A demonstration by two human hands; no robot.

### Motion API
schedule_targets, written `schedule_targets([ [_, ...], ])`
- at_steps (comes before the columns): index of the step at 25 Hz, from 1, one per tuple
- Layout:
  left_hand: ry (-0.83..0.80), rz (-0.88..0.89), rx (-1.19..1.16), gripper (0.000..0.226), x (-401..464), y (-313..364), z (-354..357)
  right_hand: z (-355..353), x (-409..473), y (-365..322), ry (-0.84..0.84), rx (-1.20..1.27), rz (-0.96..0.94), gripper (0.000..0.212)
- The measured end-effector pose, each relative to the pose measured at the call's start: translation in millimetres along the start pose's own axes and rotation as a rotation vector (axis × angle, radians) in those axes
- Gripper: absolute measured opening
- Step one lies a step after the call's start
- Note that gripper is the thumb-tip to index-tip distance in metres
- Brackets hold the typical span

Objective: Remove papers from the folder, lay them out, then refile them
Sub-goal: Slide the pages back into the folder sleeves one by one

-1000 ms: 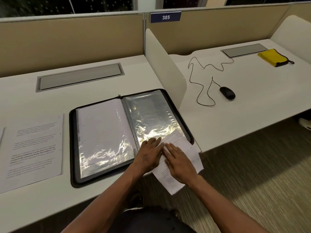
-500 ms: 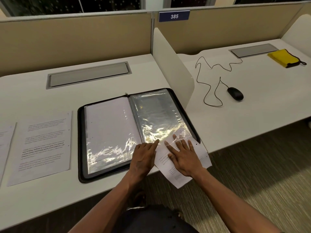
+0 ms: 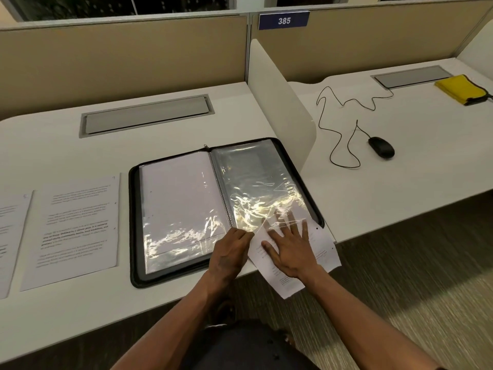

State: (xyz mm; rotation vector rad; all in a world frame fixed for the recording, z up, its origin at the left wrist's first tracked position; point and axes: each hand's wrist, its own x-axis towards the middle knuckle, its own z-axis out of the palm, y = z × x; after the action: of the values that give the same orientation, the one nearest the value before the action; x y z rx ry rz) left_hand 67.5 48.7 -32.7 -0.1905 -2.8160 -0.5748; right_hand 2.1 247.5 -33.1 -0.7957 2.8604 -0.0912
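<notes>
Paper (image 3: 317,252) deeper in folder (image 3: 266,182) sleeve | left hand (image 3: 229,253) pinches sleeve | right hand (image 3: 290,249) flat, pressing paper

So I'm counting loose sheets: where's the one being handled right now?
In the head view, the sheet lies at the folder's near right corner, overhanging the desk edge, under the flat right hand, beside the left hand.

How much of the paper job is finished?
Partly done. Two printed sheets already lie out on the desk, left of the open folder. One paper is in hand now: the right hand lies flat on it, fingers under the clear sleeve, while the left hand holds the sleeve's edge. Whether it is going in or out, I cannot tell. Refiling the laid-out sheets is left.
</notes>
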Motion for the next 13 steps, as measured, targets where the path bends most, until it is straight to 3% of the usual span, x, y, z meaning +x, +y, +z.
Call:
schedule_targets([
  [3,0.000,-0.005,-0.016,0.030,-2,0,-1,3,0,3,0.009,-0.009,0.092,0.071],
  [13,0.142,0.081,0.039,0.027,-2,2,-6,-1,9,-19,0.015,0.113,0.257,0.087],
])
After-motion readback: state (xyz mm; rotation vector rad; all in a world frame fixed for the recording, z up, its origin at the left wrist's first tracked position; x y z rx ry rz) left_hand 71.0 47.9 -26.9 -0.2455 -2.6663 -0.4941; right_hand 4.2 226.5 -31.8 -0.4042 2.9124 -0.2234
